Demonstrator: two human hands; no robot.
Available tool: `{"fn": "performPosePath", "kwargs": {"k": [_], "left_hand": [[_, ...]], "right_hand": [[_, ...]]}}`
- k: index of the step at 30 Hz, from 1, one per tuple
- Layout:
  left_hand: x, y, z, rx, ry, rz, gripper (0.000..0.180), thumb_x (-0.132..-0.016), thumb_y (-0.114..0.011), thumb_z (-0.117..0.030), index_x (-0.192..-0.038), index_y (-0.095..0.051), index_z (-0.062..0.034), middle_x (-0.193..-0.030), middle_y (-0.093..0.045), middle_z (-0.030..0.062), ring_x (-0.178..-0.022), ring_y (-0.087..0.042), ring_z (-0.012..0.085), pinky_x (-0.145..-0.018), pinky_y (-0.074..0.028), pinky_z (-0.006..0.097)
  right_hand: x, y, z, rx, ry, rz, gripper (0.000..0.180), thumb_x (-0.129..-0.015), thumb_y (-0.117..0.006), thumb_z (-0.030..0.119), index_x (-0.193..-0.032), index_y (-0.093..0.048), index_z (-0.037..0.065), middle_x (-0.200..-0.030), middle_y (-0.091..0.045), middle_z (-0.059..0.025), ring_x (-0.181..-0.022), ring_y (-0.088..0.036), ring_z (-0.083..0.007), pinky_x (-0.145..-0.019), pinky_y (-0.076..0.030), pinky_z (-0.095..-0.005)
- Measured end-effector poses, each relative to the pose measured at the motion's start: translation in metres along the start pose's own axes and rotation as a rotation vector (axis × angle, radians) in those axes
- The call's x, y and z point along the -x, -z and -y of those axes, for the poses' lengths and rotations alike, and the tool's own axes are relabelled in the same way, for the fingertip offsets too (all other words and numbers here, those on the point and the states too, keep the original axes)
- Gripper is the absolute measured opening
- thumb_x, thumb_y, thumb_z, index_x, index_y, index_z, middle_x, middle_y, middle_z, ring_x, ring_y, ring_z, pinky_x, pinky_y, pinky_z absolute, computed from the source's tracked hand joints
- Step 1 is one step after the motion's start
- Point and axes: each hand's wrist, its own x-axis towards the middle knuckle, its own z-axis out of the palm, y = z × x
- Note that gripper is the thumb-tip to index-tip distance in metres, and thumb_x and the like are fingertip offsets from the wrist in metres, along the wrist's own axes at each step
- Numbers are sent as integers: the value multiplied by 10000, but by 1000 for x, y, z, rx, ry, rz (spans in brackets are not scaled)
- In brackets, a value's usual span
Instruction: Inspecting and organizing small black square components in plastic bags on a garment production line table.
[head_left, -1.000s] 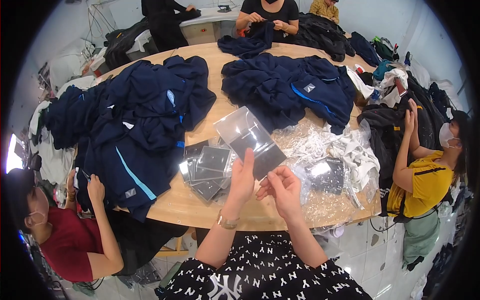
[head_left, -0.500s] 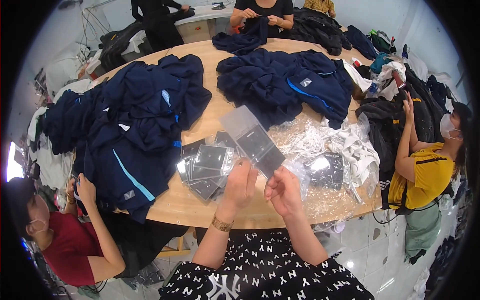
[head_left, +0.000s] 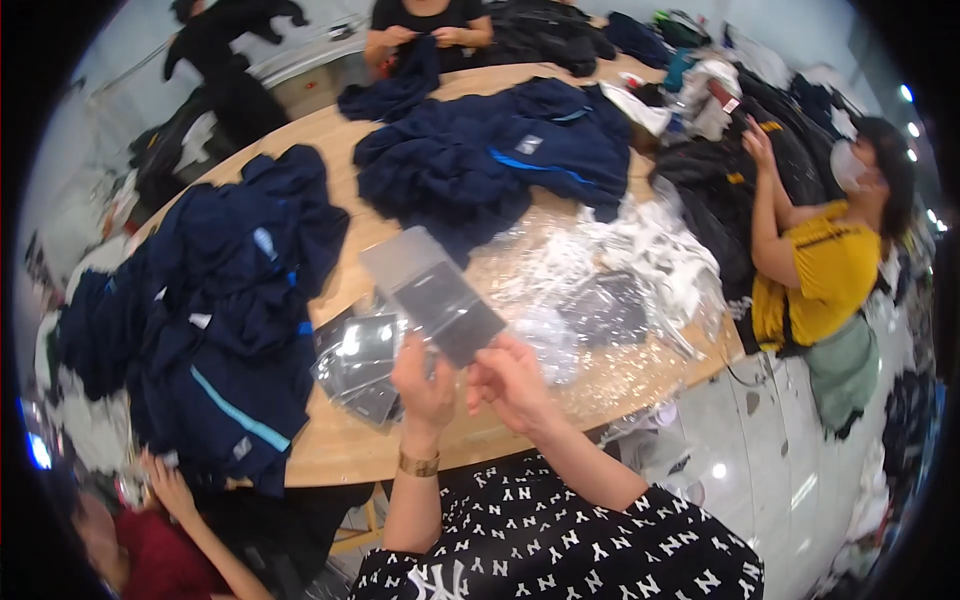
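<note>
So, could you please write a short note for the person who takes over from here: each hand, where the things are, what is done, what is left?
Left hand: pinches the near end of a clear plastic bag with a dark insert, held up over the table edge.
Right hand: grips the same bag at its near corner.
Things: a stack of similar flat packets lies on the round wooden table just left of the hands; crumpled clear wrapping lies to the right; navy jackets are piled further left and behind.
Done: several packets are stacked.
Left: the bag in hand is not yet put down.
</note>
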Motion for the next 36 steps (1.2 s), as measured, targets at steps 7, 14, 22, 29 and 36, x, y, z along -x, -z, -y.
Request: {"fn": "performPosePath", "kwargs": {"k": [7, 14, 22, 29, 36], "left_hand": [[6, -2, -2, 316, 186, 51, 333, -901, -341, -200, -1051, -487, 59, -855, -587, 123, -715, -540, 171, -630, -424, 286], [4, -11, 1, 74, 99, -83, 218, -935, -366, -151, -811, -466, -4, -689, -503, 58, -583, -459, 105, -535, -378, 239], [5, -15, -16, -97, -24, 13, 213, -907, -449, -173, -758, -456, -21, -621, -452, 65, -540, -430, 116, -495, -359, 257], [9, -4, -22, 96, 97, 55, 177, -893, -383, -112, -745, -422, -23, -644, -434, 39, -584, -392, 88, -505, -318, 236], [15, -2, -23, 362, 193, 162, 220, -900, -340, -78, -980, -517, 26, -860, -569, 42, -695, -491, 65, -624, -419, 205]], "right_hand": [[-2, 1, -7, -52, 5, 96, 85, -865, -447, 69, -896, -492, 3, -653, -567, -92, -482, -575, -207, -412, -490, -311], [0, 3, -5, -185, -52, 115, 133, -869, -476, 111, -836, -439, -13, -669, -561, -106, -496, -582, -186, -403, -500, -285], [-1, 5, 0, -118, -39, 93, 140, -895, -465, 151, -856, -489, 19, -663, -563, -86, -504, -587, -178, -410, -502, -283], [-6, 8, 15, 70, -44, 139, 131, -850, -555, 128, -805, -482, 29, -614, -537, -50, -467, -559, -125, -368, -479, -243], [-6, 13, 8, -12, 250, 171, 637, -776, -595, -27, -1311, -255, 43, -1211, -450, -133, -999, -528, -177, -793, -472, -306]]}}
